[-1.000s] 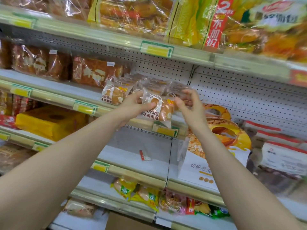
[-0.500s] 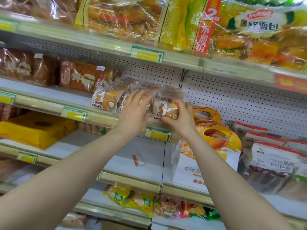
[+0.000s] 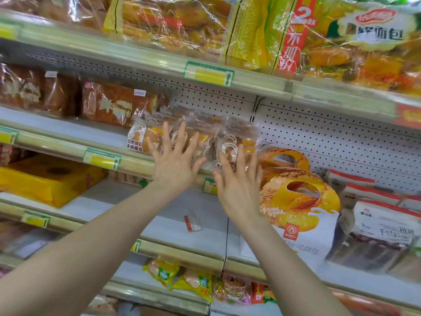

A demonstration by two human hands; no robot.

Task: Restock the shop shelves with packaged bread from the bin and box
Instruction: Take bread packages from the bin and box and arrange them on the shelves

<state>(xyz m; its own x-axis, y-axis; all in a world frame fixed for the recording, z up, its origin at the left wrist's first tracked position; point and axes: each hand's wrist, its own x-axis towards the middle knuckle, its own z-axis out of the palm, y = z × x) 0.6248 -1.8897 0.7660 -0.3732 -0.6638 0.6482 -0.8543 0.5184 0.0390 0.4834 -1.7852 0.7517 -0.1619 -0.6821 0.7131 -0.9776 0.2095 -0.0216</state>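
Fingers spread wide, holding nothing: left hand (image 3: 174,165) and right hand (image 3: 239,185) in front of the small bread packets (image 3: 141,140), upright on the shelf (image 3: 57,130), just left of the handled toast box (image 3: 300,201).

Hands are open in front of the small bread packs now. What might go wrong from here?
1. The small bread packs stand upright close to the shelf's front lip, and neither the left hand nor the right hand grips them; one may tip forward and fall.
2. The rightmost pack has nothing beside it on its right; it may slump sideways and drop towards the orange carton below.
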